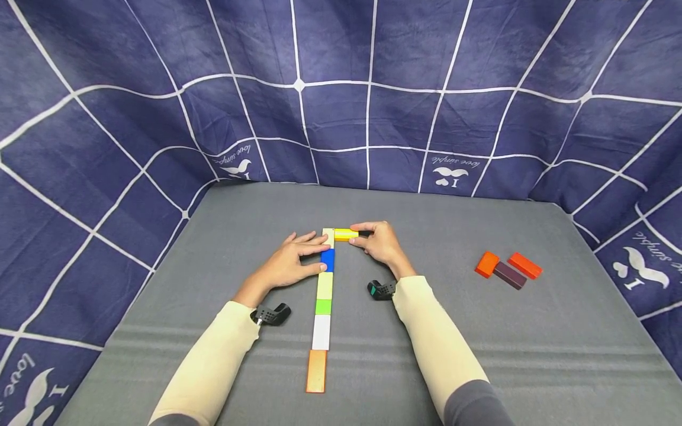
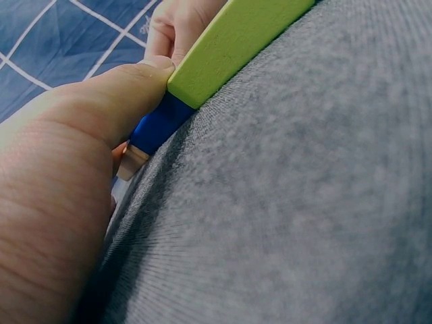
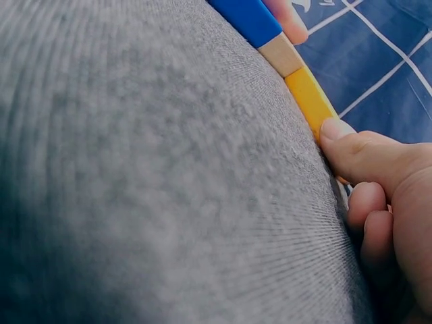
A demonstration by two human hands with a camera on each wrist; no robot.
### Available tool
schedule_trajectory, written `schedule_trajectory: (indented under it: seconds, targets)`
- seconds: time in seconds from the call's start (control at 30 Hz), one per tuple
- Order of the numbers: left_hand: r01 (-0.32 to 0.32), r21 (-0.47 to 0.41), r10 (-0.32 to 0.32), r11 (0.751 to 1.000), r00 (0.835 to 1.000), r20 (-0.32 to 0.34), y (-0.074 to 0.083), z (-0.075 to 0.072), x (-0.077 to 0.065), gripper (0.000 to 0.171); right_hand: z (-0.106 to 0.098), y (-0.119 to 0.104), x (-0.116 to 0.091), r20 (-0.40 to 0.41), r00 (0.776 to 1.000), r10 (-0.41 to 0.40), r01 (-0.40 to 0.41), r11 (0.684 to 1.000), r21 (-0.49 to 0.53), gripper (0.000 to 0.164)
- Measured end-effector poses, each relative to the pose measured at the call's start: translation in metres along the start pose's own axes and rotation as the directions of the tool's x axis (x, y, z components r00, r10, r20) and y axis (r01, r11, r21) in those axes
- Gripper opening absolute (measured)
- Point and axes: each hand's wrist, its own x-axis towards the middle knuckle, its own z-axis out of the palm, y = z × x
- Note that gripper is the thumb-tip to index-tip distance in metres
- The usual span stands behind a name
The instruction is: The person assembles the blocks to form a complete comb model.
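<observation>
A straight row of flat blocks runs away from me on the grey cloth: an orange block (image 1: pixel 317 371), a white block (image 1: pixel 321 332), a green block (image 1: pixel 323 306), a yellow-green block (image 1: pixel 325 286), a blue block (image 1: pixel 328 261) and a cream block (image 1: pixel 331 241). My left hand (image 1: pixel 285 263) lies along the row's left side, fingertips touching the cream block and thumb against the blue one. With thumb and finger, my right hand (image 1: pixel 382 242) pinches a yellow block (image 3: pixel 310 98), which lies crosswise against the cream block's right side. Something dark shows between its fingers; its kind is unclear.
Off to the right lie an orange-red block (image 1: pixel 487 264), a dark purple block (image 1: pixel 510 276) and a red block (image 1: pixel 525 265), close together. Blue curtains (image 1: pixel 335 112) with white lines enclose the grey surface (image 1: pixel 256 207) at the back and sides.
</observation>
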Motion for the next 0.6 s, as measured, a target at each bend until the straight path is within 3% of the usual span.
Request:
schedule_trajectory:
  seconds: [0.17,0.37,0.6]
  targets:
    - [0.004,-0.006,-0.004,1.000,1.000,0.010,0.001,0.000,0.000,0.052,0.000,0.000,-0.001,-0.007,1.000,0.026,-0.026,1.000,-0.007,0.032]
    - [0.001,-0.007,-0.001,1.000,1.000,0.000,0.000,0.002,-0.002,0.052,-0.001,0.000,-0.006,-0.013,0.999,-0.040,0.039,0.999,-0.011,0.041]
    - [-0.009,-0.017,0.009,1.000,1.000,-0.013,-0.002,0.002,-0.002,0.053,-0.006,0.000,-0.018,-0.052,0.998,-0.045,0.050,0.994,0.101,0.037]
